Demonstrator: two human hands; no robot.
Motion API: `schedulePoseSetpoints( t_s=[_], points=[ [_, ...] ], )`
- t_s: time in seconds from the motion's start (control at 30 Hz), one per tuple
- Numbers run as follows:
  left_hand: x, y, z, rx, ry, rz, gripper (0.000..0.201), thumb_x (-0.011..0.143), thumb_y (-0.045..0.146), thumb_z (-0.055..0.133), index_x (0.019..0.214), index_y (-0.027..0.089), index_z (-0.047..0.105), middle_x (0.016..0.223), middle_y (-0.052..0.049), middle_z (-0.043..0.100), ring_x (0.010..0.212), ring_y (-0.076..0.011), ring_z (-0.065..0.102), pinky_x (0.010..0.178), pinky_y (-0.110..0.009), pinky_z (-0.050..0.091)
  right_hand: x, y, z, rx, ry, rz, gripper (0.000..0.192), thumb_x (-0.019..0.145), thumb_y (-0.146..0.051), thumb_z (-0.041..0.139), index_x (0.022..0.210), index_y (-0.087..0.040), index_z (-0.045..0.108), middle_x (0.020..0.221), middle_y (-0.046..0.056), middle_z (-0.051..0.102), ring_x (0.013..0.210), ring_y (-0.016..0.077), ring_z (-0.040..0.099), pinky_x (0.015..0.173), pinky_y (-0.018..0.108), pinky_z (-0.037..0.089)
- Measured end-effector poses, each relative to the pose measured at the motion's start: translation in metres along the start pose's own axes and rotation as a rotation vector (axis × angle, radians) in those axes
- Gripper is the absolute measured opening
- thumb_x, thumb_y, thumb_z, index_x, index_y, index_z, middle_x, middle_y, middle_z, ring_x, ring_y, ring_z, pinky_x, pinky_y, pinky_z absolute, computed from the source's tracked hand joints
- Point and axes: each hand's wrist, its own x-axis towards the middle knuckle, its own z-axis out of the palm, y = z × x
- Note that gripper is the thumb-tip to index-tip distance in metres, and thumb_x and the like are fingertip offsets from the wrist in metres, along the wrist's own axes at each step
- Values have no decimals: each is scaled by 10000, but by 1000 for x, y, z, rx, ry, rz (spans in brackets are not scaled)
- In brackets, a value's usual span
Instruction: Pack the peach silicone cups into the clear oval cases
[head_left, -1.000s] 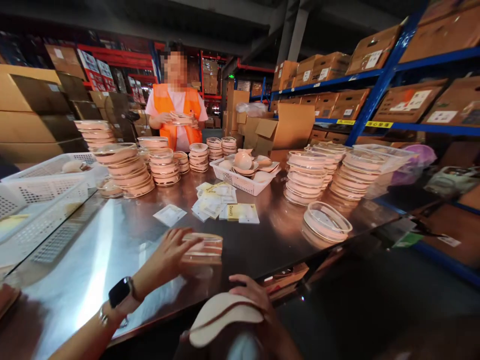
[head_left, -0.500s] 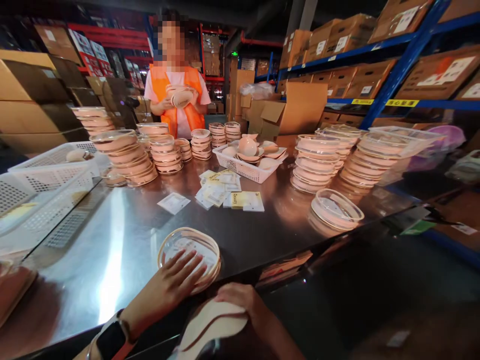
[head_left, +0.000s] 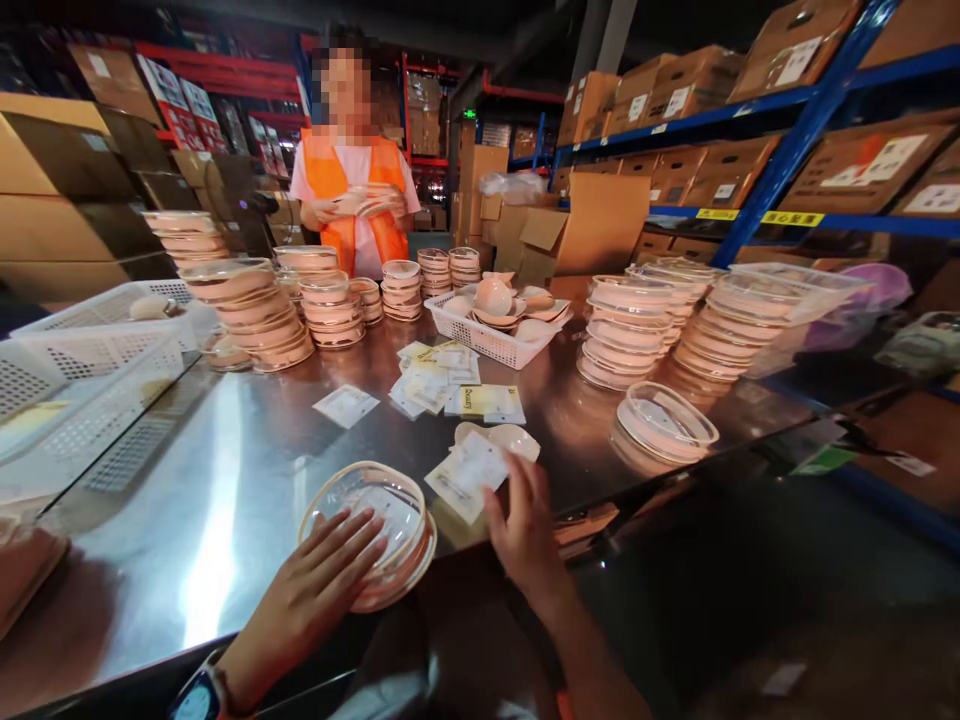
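Right hand [head_left: 525, 535], earlier below the desk [head_left: 225, 470] edge, now pinches a card [head_left: 469, 472]; left hand [head_left: 315, 585] stays flat, grip wide, on the lidded dish [head_left: 367, 520].

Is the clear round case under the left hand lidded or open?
Lidded. The left hand lies flat on the clear lid of the round case, which sits over the pink base at the table edge.
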Motion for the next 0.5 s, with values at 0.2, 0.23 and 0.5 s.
schedulePoseSetpoints(
  t_s=[0.2, 0.23, 0.5],
  points=[
    [-7, 3, -2, -98, 8, -5, 359, 975, 149, 431, 1303, 166, 576, 1257, -92, 718, 1339, -207, 520, 1156, -416, 402, -52, -35, 26, 237, -376, -77, 199, 896, -38, 482, 892, -201, 595, 888, 46, 656, 810, 179, 645, 723, 277, 551],
    [-9, 3, -4, -111, 13, 6, 360, 986, 161, 409, 1304, 164, 576, 1249, -93, 722, 1334, -205, 525, 1155, -415, 404, -55, -35, 28, 205, -373, -82, 216, 890, -16, 474, 859, -203, 579, 860, 37, 646, 776, 171, 635, 689, 262, 539],
    [-20, 0, 0, -313, 119, -59, 324, 998, 128, 390, 1239, 194, 596, 1125, -54, 777, 1216, -174, 631, 1075, -355, 502, -4, -22, 78, -243, -261, -381, 149, 885, -142, 642, 758, -210, 602, 736, 26, 623, 753, 211, 584, 676, 317, 502]
  ],
)
